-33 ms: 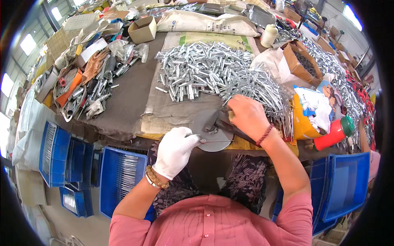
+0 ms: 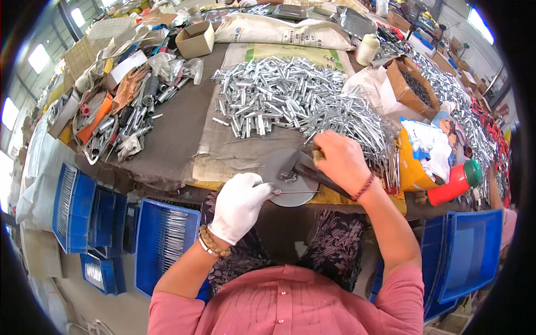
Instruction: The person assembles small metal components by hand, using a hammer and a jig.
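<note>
My left hand (image 2: 239,207), in a white glove, pinches one end of a thin metal rod (image 2: 296,192). The rod points right, across the front of a grey round plate (image 2: 301,199) at the table's front edge. On this plate sits a dark metal block (image 2: 281,162). My bare right hand (image 2: 339,159) is closed above a dark bar (image 2: 321,177) that slants from the block toward my wrist. Whatever its curled fingers hold is hidden. Just beyond lies a heap of short silvery metal tubes (image 2: 273,95), with thinner rods (image 2: 360,120) at its right side.
Blue bins (image 2: 143,245) holding metal rods stand low on the left; more blue bins (image 2: 472,251) are at the right. A red bottle with a green cap (image 2: 449,185) lies by a yellow bag (image 2: 412,162). Tools and gloves (image 2: 131,89) clutter the table's left.
My right hand has shifted very slightly to the right. The left hand and the rod look nearly the same.
</note>
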A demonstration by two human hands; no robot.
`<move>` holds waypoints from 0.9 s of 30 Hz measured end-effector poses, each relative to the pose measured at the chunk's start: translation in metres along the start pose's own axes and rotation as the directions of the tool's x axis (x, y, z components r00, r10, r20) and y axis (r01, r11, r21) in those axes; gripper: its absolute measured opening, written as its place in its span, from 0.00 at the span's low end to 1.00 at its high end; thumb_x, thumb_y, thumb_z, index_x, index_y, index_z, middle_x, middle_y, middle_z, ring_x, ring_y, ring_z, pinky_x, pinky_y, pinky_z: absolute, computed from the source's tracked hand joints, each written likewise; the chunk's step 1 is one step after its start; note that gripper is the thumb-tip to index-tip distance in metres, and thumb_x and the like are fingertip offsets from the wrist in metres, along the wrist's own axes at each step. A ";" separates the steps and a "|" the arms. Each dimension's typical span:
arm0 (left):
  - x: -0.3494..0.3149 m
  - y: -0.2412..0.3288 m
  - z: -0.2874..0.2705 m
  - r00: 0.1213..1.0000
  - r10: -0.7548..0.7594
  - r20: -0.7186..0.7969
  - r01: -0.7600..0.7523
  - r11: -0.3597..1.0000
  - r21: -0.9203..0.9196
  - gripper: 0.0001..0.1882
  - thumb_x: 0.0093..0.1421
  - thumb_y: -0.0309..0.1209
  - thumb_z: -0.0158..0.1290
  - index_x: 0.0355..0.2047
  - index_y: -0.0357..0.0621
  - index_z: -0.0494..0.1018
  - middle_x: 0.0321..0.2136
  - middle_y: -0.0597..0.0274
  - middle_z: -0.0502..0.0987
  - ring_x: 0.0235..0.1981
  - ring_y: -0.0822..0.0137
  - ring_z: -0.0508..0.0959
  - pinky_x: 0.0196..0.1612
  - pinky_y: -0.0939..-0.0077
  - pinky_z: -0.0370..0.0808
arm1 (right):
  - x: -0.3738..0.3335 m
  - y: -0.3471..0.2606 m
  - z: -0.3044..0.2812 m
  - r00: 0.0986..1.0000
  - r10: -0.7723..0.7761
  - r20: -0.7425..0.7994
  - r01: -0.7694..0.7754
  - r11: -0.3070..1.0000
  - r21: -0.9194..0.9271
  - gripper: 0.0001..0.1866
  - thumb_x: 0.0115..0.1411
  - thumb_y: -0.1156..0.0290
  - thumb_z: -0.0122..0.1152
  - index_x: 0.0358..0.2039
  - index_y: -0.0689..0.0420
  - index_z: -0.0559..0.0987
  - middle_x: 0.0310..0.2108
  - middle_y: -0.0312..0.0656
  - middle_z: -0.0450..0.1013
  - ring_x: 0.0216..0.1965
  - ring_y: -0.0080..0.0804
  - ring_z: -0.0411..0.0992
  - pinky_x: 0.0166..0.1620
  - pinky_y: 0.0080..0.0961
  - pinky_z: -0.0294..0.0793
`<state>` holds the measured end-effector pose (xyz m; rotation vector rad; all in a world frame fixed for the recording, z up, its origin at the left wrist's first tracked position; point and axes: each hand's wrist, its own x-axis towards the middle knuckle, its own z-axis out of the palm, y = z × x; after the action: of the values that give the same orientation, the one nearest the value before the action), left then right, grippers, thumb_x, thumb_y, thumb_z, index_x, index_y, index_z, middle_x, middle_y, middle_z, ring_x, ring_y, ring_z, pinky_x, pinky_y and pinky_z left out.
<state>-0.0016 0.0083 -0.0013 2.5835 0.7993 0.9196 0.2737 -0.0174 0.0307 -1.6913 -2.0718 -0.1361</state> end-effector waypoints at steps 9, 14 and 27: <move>-0.003 -0.007 0.007 0.998 0.016 -0.055 -0.018 1.000 -0.025 0.06 0.57 0.30 0.65 0.36 0.48 0.83 0.28 0.59 0.78 0.35 0.50 0.79 0.38 0.57 0.75 | -0.035 -0.071 0.003 0.991 0.082 -0.105 -0.003 0.799 0.601 0.07 0.56 0.81 0.71 0.36 0.61 0.84 0.35 0.43 0.78 0.38 0.44 0.77 0.41 0.36 0.77; -0.005 -0.009 0.008 1.000 0.005 -0.022 -0.005 1.000 -0.018 0.07 0.58 0.31 0.64 0.36 0.47 0.83 0.28 0.58 0.77 0.35 0.50 0.79 0.39 0.57 0.75 | -0.037 -0.077 0.021 0.981 0.071 -0.178 0.020 0.887 0.462 0.05 0.54 0.78 0.73 0.32 0.58 0.85 0.37 0.41 0.76 0.42 0.43 0.75 0.46 0.37 0.71; -0.006 -0.006 0.005 0.999 -0.007 -0.034 0.006 1.000 -0.027 0.08 0.57 0.29 0.63 0.37 0.48 0.83 0.31 0.59 0.78 0.37 0.51 0.80 0.41 0.58 0.76 | -0.040 -0.080 0.027 0.974 -0.017 -0.225 0.074 0.967 0.245 0.08 0.54 0.76 0.73 0.33 0.57 0.81 0.41 0.40 0.74 0.43 0.44 0.73 0.47 0.40 0.69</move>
<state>-0.0046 0.0097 -0.0107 2.5473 0.7978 0.9687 0.1954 -0.0630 0.0071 -1.4089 -1.8750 -0.0683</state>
